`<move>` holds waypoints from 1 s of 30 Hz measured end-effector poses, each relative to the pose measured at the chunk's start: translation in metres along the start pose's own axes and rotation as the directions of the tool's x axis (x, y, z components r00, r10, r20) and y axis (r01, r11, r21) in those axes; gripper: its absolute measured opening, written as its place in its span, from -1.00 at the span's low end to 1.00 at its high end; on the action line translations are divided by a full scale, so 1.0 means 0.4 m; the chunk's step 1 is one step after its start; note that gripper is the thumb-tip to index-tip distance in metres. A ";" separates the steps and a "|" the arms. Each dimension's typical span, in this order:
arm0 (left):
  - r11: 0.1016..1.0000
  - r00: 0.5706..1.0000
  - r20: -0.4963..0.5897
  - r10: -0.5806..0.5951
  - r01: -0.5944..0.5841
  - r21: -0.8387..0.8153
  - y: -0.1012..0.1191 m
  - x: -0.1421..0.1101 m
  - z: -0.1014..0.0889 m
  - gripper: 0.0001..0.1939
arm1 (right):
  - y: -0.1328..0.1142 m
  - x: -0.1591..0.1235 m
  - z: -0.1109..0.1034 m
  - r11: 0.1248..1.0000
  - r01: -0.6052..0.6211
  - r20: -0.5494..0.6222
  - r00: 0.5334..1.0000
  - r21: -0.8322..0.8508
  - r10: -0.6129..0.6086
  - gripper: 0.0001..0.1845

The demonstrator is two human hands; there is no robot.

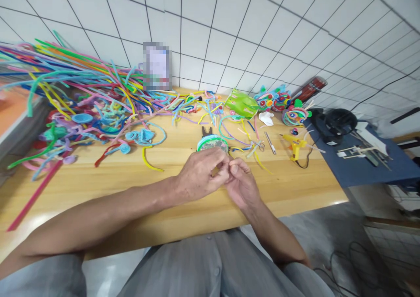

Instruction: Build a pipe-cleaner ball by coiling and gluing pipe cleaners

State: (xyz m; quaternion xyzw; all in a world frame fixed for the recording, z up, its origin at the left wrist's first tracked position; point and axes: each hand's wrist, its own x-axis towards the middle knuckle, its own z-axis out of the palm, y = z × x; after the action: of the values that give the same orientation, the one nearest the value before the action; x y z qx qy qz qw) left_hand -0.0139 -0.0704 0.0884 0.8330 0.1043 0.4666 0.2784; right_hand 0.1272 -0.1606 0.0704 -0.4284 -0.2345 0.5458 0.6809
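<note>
My left hand [203, 174] is closed, its fingertips pinched together. My right hand [243, 184] meets it there, thumb and fingers pinched at the same spot. Whatever sits between the fingertips is hidden or too small to name. Right behind my left hand is a round object with a green and light-blue rim [212, 138], partly covered by the knuckles. Dark plier-like jaws [206, 131] stick out just beyond it. To the right of the fingers lie small scissors [261, 145] and loose yellow pipe cleaners [262, 163].
A big heap of coloured pipe cleaners [98, 82] fills the back left. A yellow hot glue gun [297, 147] with its cord and a pen-like tool [271, 143] lie at right. Behind stand a green bag [241, 104], decorated flower pieces [269, 101] and a red cylinder [308, 89].
</note>
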 end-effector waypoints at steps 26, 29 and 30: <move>0.275 0.605 0.601 -0.522 0.787 -0.552 0.020 0.025 0.006 -0.83 | 0.015 -0.007 -0.048 0.898 0.342 0.061 0.939 -0.276 -0.338 -0.86; 0.248 0.591 0.610 -0.528 0.794 -0.555 0.016 0.025 0.009 -0.81 | 0.013 -0.008 -0.049 0.913 0.322 0.047 0.946 -0.250 -0.321 -0.87; 0.244 0.588 0.611 -0.529 0.796 -0.555 0.015 0.025 0.009 -0.80 | 0.014 -0.009 -0.051 0.910 0.323 0.045 0.945 -0.258 -0.323 -0.88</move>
State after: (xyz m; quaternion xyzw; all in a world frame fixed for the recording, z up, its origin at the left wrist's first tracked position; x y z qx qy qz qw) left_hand -0.0061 -0.0724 0.0975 0.5475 0.1890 0.1624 0.7988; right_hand 0.1393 -0.1703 0.0556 -0.4694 -0.3726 0.3902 0.6990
